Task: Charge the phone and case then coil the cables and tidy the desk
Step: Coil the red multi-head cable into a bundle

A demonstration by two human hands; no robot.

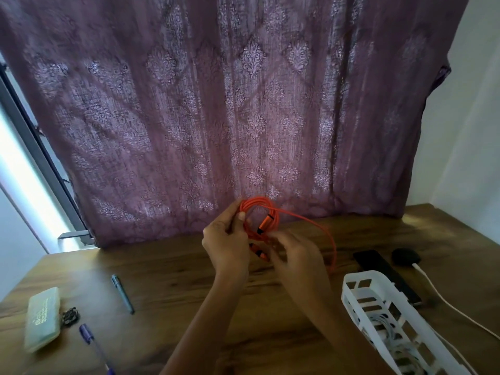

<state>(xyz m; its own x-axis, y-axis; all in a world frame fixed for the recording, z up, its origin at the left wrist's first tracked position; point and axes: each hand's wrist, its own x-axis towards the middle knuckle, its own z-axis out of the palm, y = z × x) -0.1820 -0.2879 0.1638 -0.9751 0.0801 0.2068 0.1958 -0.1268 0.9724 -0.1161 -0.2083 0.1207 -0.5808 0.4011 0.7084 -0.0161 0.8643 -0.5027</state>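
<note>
An orange cable (259, 212) is held above the desk, wound into a small coil with one loose loop trailing right toward the desk. My left hand (226, 243) grips the coil's left side. My right hand (295, 255) pinches the cable just below the coil, near an orange plug. A black phone (384, 272) lies flat at the right. Beside it sits a small black case (405, 257) with a white cable (443, 301) plugged into it, running off to the right edge.
A white slotted basket (378, 312) holding a coiled grey cable stands at the right front. On the left lie a pale green box (42, 319), a small dark chain (71, 316), a grey pen (123, 293) and a purple pen (93, 345). A purple curtain (243, 104) hangs behind the wooden desk (176, 280).
</note>
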